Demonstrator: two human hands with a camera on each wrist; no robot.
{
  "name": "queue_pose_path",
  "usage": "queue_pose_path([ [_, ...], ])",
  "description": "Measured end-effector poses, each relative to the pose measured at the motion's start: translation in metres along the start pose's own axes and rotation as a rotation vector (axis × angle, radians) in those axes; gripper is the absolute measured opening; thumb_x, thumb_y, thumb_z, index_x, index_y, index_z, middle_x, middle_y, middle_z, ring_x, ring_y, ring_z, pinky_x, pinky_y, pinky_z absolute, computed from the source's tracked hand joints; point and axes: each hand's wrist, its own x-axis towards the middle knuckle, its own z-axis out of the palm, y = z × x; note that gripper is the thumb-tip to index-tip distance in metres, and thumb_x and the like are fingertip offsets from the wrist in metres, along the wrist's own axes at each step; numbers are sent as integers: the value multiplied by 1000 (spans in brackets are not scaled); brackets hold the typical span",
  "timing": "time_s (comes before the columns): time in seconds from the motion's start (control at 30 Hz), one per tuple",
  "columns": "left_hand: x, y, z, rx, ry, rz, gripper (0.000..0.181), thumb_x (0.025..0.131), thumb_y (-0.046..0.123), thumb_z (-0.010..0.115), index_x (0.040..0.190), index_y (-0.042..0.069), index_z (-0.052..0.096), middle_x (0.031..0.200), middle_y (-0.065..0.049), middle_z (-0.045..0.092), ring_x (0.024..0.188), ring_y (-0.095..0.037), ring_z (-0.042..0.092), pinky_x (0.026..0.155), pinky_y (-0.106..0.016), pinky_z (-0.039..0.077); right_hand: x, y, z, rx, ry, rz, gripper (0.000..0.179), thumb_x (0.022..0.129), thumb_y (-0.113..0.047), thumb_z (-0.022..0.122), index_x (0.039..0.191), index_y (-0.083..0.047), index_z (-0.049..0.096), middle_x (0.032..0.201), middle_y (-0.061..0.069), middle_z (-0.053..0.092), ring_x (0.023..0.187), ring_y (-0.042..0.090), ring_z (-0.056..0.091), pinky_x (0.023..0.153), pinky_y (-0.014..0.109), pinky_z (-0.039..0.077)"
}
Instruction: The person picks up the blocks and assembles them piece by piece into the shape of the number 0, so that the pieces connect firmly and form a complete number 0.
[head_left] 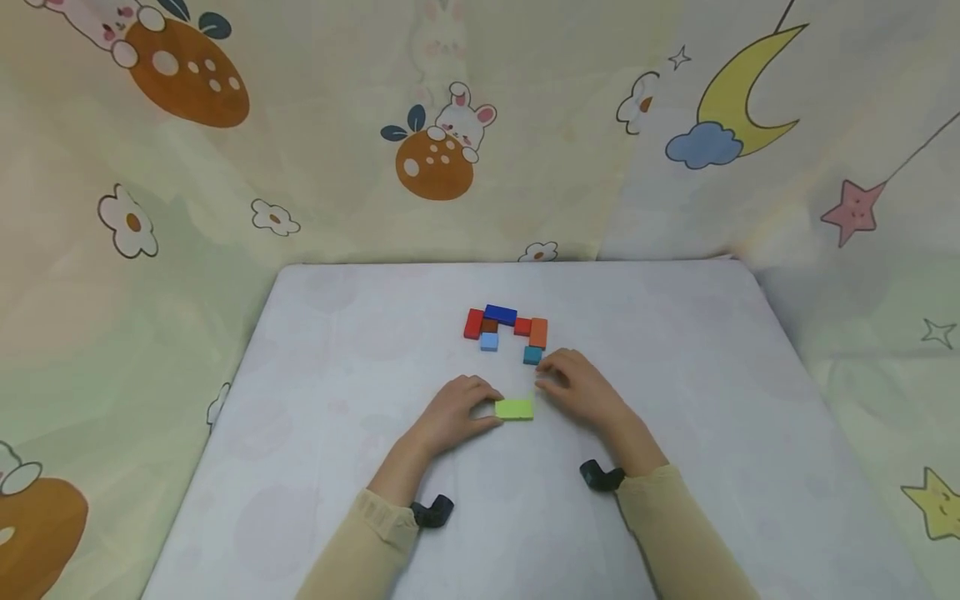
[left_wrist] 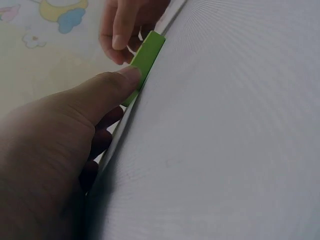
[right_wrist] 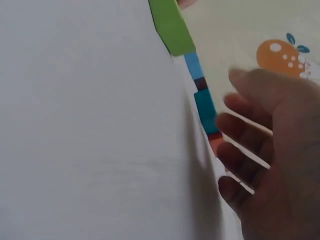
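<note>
My left hand (head_left: 453, 414) pinches the left end of a lime-green block (head_left: 514, 409), thumb on the near side and fingers on the far side. The left wrist view shows the thumb pressed against the green block (left_wrist: 147, 57). My right hand (head_left: 581, 387) is to the right of that block, fingers loosely bent, holding nothing. Its fingertips lie close to a teal block (head_left: 532, 356); whether they touch it I cannot tell. In the right wrist view a gap shows between thumb and fingers, with the teal block (right_wrist: 205, 110) beyond the fingertips.
Farther back, several blocks form an arch-like row: red (head_left: 473, 323), dark blue (head_left: 500, 314), brown (head_left: 490, 326), light blue (head_left: 489, 342), a smaller red (head_left: 522, 327) and orange (head_left: 537, 332). They lie on a white-covered table (head_left: 360, 333), with a printed cloth (head_left: 322, 125) behind.
</note>
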Motion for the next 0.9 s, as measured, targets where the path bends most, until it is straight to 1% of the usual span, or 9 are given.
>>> queue_pose_path([
  [0.1,1,-1,1,-1,6,3,38,80,53,62,115,38,58,111,18,57,105,-4,49,92,-31,45,14,5,-3,-10,49,69,27,87,-42,58,110,-29,57,113,-11,54,106,12,46,95,39,45],
  [0.2,1,-3,2,2,0,7,39,80,54,60,116,39,57,111,19,57,105,-4,49,92,-30,46,24,8,-4,-7,43,119,33,86,-40,60,115,-27,55,116,-8,53,105,14,46,94,39,45],
  [0.3,1,-3,3,9,-5,9,40,80,56,59,117,39,56,112,19,57,106,-3,49,91,-30,46,31,9,-4,-13,41,146,37,84,-40,62,118,-27,54,116,-8,53,103,14,47,94,39,45],
  [0.47,2,-3,1,4,-2,7,40,80,55,60,116,39,57,111,18,57,105,-3,49,90,-30,46,38,8,-4,-47,45,121,38,83,-40,64,118,-30,53,118,-8,52,106,14,47,96,40,44],
  [0.63,1,-1,-2,-2,-11,10,39,80,54,60,116,38,57,111,19,56,105,-3,49,91,-29,46,40,8,-4,-66,12,108,38,84,-40,64,118,-28,54,119,-5,53,106,16,48,96,41,43],
  [0.77,0,0,-3,-3,-7,17,39,81,53,60,116,38,57,111,19,56,105,-4,49,91,-30,46,39,6,-5,-48,6,114,37,83,-40,64,117,-27,55,117,-5,54,106,17,48,96,42,44],
  [0.9,-1,0,-3,1,-4,17,39,81,54,60,116,38,57,111,19,56,105,-3,49,91,-30,46,36,5,-5,-33,11,101,39,83,-41,64,119,-28,55,117,-5,54,107,17,48,95,42,45],
])
